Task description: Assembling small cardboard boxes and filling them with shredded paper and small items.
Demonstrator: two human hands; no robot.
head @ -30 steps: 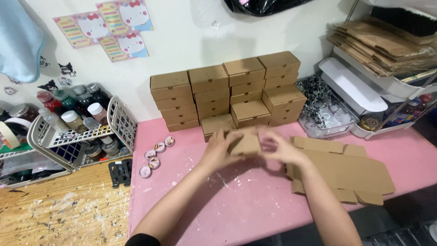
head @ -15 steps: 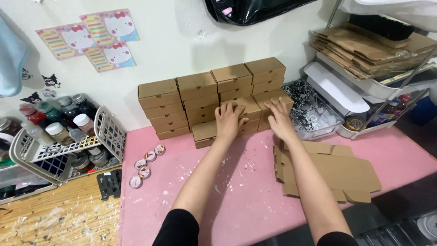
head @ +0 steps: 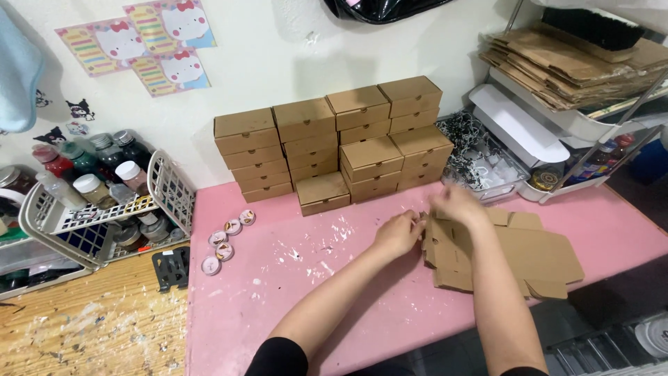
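A pile of flat brown cardboard box blanks lies on the pink table at the right. My left hand touches the pile's left edge, fingers curled on the cardboard. My right hand rests on the top blank near its far left corner. Behind my hands, folded brown boxes stand stacked in rows against the white wall; the newest box tops a short stack in front.
Several small round tins lie on the table's left part. A white wire basket of bottles stands at the left. A tray of black-and-white shred and shelves with flat cardboard are at the right.
My hands set a folded box onto the stacks by the wall, then drew back. Both hands now rest on the pile of flat blanks.
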